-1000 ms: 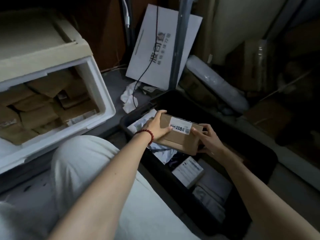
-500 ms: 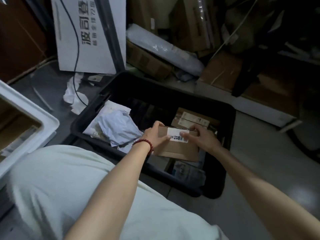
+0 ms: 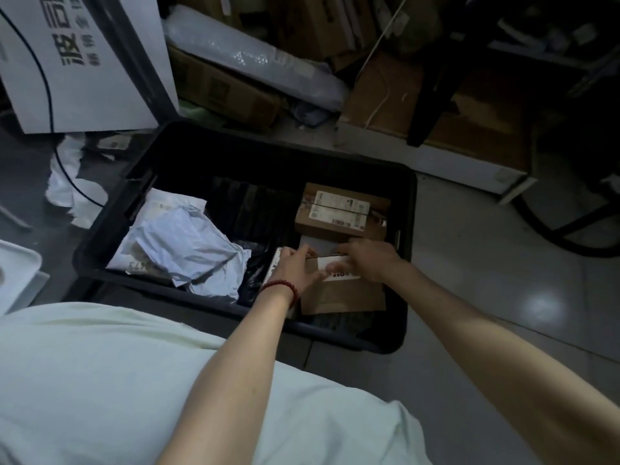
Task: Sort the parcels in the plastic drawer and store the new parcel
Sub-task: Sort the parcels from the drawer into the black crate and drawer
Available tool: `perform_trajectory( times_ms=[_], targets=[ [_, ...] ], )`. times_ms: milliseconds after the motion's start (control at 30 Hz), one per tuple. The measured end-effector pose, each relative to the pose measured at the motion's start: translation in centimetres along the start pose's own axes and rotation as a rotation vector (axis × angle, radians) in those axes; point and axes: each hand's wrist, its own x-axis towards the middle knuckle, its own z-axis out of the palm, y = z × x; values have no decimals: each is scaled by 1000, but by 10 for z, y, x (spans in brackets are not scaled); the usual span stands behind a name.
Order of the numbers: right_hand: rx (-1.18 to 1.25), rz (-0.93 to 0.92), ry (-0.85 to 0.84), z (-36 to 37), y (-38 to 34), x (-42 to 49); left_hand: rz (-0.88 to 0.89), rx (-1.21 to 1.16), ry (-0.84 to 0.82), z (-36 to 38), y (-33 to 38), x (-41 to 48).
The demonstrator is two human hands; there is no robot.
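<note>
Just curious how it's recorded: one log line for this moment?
left hand: grips cardboard parcel | right hand: grips it | parcel: inside black bin | released: no

The white board (image 3: 110,78) leaning at the upper left bears large dark Chinese characters, the top one cut off by the frame edge. A smaller line beside them is too blurred to read. The white label (image 3: 340,275) on the cardboard parcel (image 3: 342,297) carries bold dark print, mostly covered by the right hand (image 3: 365,260) and unreadable. The grey mailer bag (image 3: 188,243) shows digits that look like 473. Two white shipping labels (image 3: 340,209) on the far box (image 3: 318,226) are too small to read.
</note>
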Motion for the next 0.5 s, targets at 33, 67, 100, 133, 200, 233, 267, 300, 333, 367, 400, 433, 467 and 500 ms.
perform_trajectory(
  times_ms=[33, 67, 100, 133, 200, 233, 267, 300, 333, 367, 400, 433, 467, 500],
  targets=[
    [17, -2, -36, 5, 0, 0, 9, 34, -24, 1, -2, 0],
    [37, -6, -72, 10, 0, -1, 20, 70, -55, 2, -3, -1],
    [64, -7, -105, 16, 2, -2, 32, 107, -86, 4, -4, -2],
    [92, -6, -129, 20, 4, -3, 49, 142, -109, 5, -4, -2],
    [136, 5, -154, 28, 6, -8, 100, 208, -130, 6, -5, -1],
    [151, 13, -162, 30, 6, -10, 136, 240, -138, 5, -4, 0],
    [160, 24, -167, 32, 6, -12, 165, 269, -150, 4, -4, 1],
    [158, 32, -166, 33, 5, -14, 188, 289, -159, 4, -3, 2],
    [142, 39, -162, 34, 4, -15, 201, 300, -167, 4, -3, 4],
    [117, 42, -157, 34, 2, -16, 212, 304, -167, 3, -3, 5],
    [86, 46, -155, 33, 1, -16, 222, 314, -163, 2, -2, 6],
    [60, 52, -158, 33, 0, -15, 237, 333, -163, 2, -2, 7],
    [39, 62, -159, 34, 0, -13, 252, 359, -171, 0, -1, 7],
    [22, 72, -161, 34, -1, -12, 263, 384, -187, -1, -1, 7]
  ],
)
